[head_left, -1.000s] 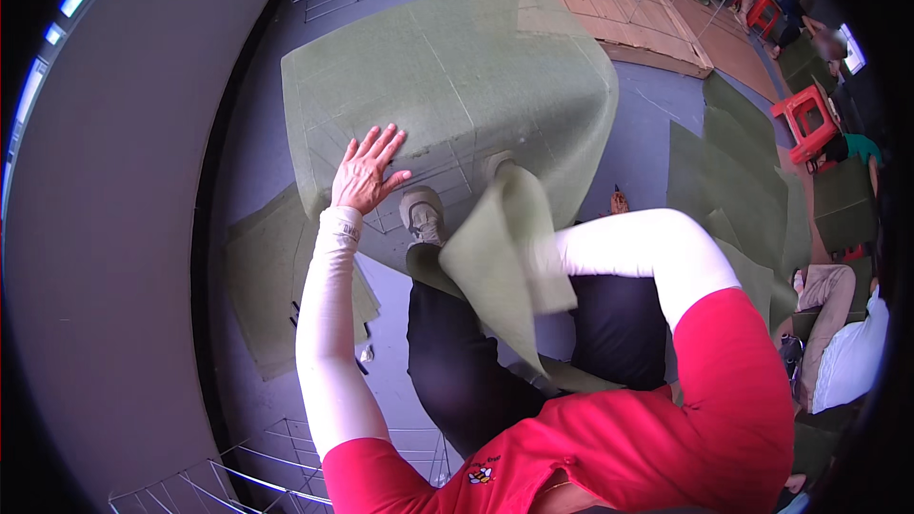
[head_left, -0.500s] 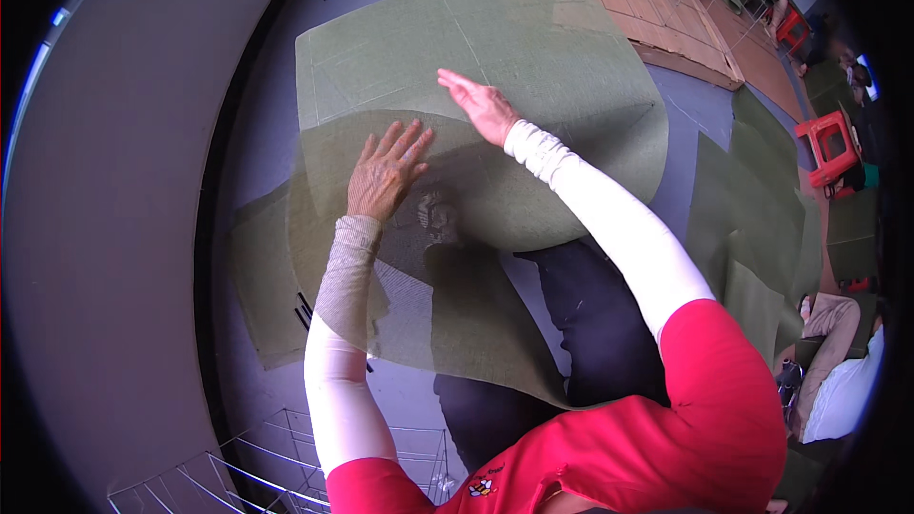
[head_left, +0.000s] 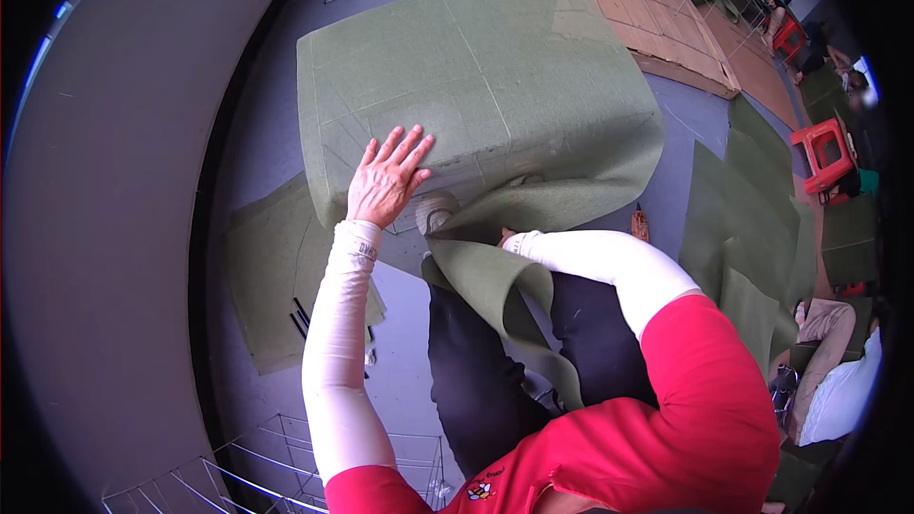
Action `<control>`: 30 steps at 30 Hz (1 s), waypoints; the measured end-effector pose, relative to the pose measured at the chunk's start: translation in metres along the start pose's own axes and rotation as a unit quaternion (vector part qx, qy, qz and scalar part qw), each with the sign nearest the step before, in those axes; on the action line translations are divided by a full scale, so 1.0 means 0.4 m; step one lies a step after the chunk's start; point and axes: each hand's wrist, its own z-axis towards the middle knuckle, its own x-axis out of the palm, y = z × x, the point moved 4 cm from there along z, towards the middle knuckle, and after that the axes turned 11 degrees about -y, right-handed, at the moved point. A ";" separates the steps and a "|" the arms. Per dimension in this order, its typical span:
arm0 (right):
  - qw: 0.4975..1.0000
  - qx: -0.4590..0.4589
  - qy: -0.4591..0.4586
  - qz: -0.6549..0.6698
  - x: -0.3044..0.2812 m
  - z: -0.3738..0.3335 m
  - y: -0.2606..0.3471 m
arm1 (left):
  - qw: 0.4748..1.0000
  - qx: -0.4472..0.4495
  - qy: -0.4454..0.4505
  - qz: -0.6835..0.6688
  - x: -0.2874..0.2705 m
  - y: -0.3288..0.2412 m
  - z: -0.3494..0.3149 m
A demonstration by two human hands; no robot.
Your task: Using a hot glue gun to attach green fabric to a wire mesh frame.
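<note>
The head camera looks down past a red shirt (head_left: 562,462) to black trousers (head_left: 476,362), the knees apart, with a wire rack (head_left: 211,474) at the lower left. Between the legs hangs the curled near end of a large green sheet (head_left: 466,67). The right hand (head_left: 506,237) is bent inward beside this curl, mostly hidden by its white sleeve (head_left: 600,262) and the sheet; whether its fingers have hold of the edge, I cannot tell. Farther out, the left hand (head_left: 386,181) lies flat, palm down on the sheet, fingers extended and a little spread, gripping nothing. A pale shoe (head_left: 434,214) shows just below it. The sheet's main part spreads ahead of the person, marked with pale lines, thin wires showing faintly through near the left hand. Left of it, black strips (head_left: 301,318) lie on a smaller green piece (head_left: 262,286); more green sheets (head_left: 743,219) overlap at the right. Beyond are a wooden board (head_left: 619,14), a red stool (head_left: 824,154) and other people, small at the rim.
</note>
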 end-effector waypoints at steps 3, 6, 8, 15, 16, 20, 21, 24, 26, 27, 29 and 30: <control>0.354 -0.221 0.506 -0.755 0.363 -0.438 -0.630 | 0.981 -0.075 0.131 0.120 -0.102 0.238 -0.330; 0.074 -0.278 0.614 -0.735 0.596 -1.082 -0.465 | 0.983 -0.073 0.107 0.130 -0.110 0.274 -0.363; 0.309 -0.520 0.545 -0.581 0.722 -1.168 -0.315 | 0.987 -0.058 0.092 0.116 -0.080 0.261 -0.333; 0.060 -0.863 0.147 -0.481 0.874 -0.891 -0.261 | 0.992 -0.062 0.079 0.076 0.015 0.283 -0.354; 0.059 -0.863 0.149 -0.479 0.877 -0.865 -0.275 | 0.992 -0.055 0.077 0.080 0.017 0.294 -0.363; 0.021 -0.887 0.127 -0.444 0.918 -0.851 -0.324 | 0.993 -0.048 0.020 0.106 0.011 0.344 -0.413; 0.015 -0.887 0.123 -0.445 0.917 -0.852 -0.328 | 0.993 -0.049 0.018 0.108 0.007 0.345 -0.418; -0.008 -0.887 0.118 -0.446 0.899 -0.896 -0.350 | 0.989 -0.027 0.005 0.144 -0.033 0.314 -0.426; -0.023 -0.887 0.120 -0.445 0.882 -0.954 -0.368 | 0.986 -0.051 0.005 0.161 -0.087 0.287 -0.435; -0.029 -0.888 0.119 -0.443 0.872 -0.989 -0.376 | 0.985 -0.053 0.004 0.165 -0.118 0.272 -0.436; -0.038 -0.891 0.120 -0.437 0.848 -1.053 -0.390 | 0.984 -0.047 0.004 0.171 -0.178 0.239 -0.431; -0.031 -0.891 0.116 -0.437 0.834 -1.079 -0.392 | 0.983 -0.049 0.003 0.176 -0.206 0.222 -0.427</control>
